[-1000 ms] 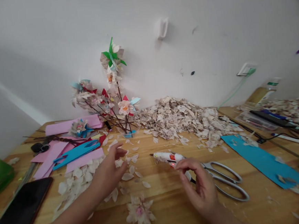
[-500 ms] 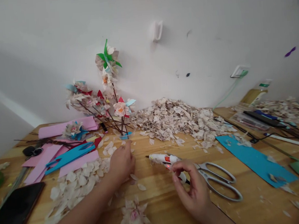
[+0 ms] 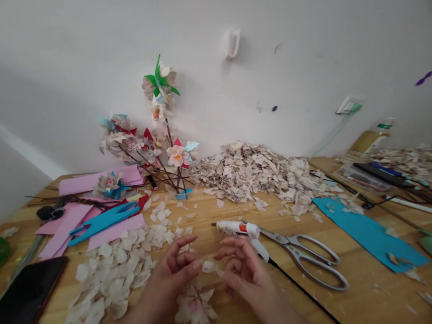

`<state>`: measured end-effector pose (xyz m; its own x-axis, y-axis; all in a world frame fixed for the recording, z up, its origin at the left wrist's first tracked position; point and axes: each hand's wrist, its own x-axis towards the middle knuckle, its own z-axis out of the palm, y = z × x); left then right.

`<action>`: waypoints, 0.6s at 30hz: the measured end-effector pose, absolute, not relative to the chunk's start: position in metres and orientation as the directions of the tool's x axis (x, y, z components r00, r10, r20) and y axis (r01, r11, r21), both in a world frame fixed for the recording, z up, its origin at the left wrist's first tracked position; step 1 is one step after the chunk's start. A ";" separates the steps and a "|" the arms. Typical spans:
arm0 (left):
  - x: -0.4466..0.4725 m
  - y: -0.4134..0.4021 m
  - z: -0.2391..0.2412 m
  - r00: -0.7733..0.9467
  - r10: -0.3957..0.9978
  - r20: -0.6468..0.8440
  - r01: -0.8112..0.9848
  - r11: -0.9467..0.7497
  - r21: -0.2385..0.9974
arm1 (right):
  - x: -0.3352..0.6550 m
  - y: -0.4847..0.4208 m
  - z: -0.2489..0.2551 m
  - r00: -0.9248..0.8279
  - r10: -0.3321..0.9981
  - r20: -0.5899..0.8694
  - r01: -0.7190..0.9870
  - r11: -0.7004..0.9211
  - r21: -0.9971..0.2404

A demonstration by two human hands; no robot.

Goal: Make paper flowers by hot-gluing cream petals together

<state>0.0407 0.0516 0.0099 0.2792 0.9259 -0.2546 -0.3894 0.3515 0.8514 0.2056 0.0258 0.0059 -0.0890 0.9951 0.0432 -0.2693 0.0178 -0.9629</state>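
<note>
My left hand (image 3: 176,272) and my right hand (image 3: 241,270) meet just above the wooden table (image 3: 360,290), and both pinch one small pale petal (image 3: 209,266) between their fingertips. Directly below them lies a pale paper flower (image 3: 195,308) with a pink centre. A white glue gun (image 3: 242,230) lies on the table just beyond my right hand, its black cord running toward the near edge. Loose cut petals (image 3: 116,269) are spread to the left of my left hand.
Large scissors (image 3: 305,255) lie right of the glue gun. A heap of pale flakes (image 3: 257,171) sits by the wall, next to a bunch of paper flowers on stems (image 3: 154,137). Pink and blue paper strips (image 3: 101,221), a black phone (image 3: 21,307) and a blue sheet (image 3: 371,229) surround the middle.
My left hand came back from the loose petals with one petal. My right hand let go of the glue gun and moved in to meet it; the gun now lies on the table.
</note>
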 end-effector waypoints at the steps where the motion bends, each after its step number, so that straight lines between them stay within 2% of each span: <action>1: 0.041 0.051 0.010 0.293 0.923 -0.248 -0.391 0.353 0.850 | 0.203 0.027 0.005 -0.078 0.997 0.021 -0.294 -0.003 -0.956; 6: 0.037 0.054 0.011 0.334 0.914 -0.229 -0.358 0.348 0.867 | 0.197 0.030 0.004 -0.039 0.999 -0.037 -0.359 -0.048 -0.932; 9: 0.036 0.054 0.011 0.335 0.904 -0.267 -0.350 0.382 0.855 | 0.196 0.032 0.003 -0.046 0.998 -0.042 -0.366 -0.055 -0.929; 13: 0.038 0.054 0.011 0.324 0.887 -0.329 -0.333 0.432 0.838 | 0.196 0.033 0.001 -0.092 0.994 -0.050 -0.385 -0.082 -0.919; 18: 0.034 0.056 0.015 0.336 0.892 -0.301 -0.382 0.422 0.822 | 0.196 0.033 0.001 -0.160 0.984 -0.076 -0.416 -0.137 -0.899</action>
<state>0.0344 0.0564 0.0150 0.3359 0.8924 -0.3015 -0.3823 0.4217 0.8222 0.1965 0.0327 0.0007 -0.1603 0.9841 -0.0764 -0.4156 -0.1375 -0.8991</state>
